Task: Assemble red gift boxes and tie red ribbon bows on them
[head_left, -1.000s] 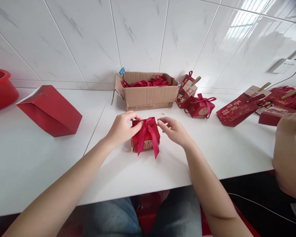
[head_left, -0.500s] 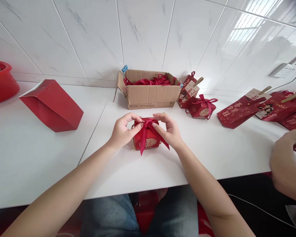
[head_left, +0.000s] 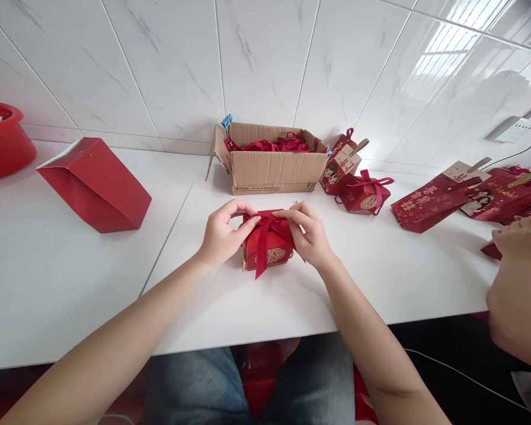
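Since the frame of 1.0 s ago, the right hand [head_left: 312, 236] has been brought from beside the red box [head_left: 271, 255] onto its ribbon bow [head_left: 271, 223]; on the far right, one co-worker's hand [head_left: 522, 239] has also been shifted.

Head view: two hands are engaged at one red box, which is stood on the white table [head_left: 221, 313] in front of the person. One bow is counted on its top. Its left loop is pinched between thumb and forefinger of the left hand [head_left: 223, 233]; its right loop is pinched by the right fingertips, with almost no gap seen. Behind, one carton [head_left: 278, 172] is filled with red ribbons [head_left: 278, 143], number not countable; two blue clips [head_left: 227, 120] are fixed to it. One second bow-tied box [head_left: 363, 195] is noted at right, one plain red box [head_left: 99, 189] and one red basket [head_left: 6, 144] at left.
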A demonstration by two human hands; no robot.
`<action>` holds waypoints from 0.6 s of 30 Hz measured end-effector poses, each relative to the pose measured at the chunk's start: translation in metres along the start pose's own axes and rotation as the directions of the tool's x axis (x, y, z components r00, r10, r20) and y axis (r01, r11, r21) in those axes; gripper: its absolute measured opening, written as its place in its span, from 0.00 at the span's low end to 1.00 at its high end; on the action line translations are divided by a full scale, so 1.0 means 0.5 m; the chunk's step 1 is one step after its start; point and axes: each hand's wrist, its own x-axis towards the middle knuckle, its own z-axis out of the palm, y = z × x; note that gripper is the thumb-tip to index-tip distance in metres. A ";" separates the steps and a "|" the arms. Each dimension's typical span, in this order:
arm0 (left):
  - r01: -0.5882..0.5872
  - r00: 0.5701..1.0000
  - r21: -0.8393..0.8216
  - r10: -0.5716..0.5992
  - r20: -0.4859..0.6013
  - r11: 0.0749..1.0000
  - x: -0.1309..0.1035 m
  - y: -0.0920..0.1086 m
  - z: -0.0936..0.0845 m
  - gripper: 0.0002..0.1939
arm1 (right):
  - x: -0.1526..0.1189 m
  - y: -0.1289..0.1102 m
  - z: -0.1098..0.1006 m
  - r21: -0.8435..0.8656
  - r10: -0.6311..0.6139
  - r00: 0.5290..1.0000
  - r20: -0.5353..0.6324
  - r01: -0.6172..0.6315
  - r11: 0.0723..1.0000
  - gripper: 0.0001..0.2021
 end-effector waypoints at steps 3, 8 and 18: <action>-0.011 1.000 0.007 0.011 -0.013 1.000 0.001 -0.001 0.000 0.02 | -0.004 0.002 0.000 -0.051 -0.018 0.999 0.044 0.020 0.999 0.20; -0.017 0.999 0.014 0.017 -0.033 1.000 0.002 -0.006 -0.002 0.03 | -0.007 0.001 -0.003 -0.103 -0.047 0.996 0.078 0.055 0.993 0.24; 0.036 0.998 0.036 -0.034 -0.054 0.999 0.002 -0.012 -0.009 0.03 | -0.008 0.004 -0.006 -0.088 -0.100 0.994 0.039 0.104 0.991 0.23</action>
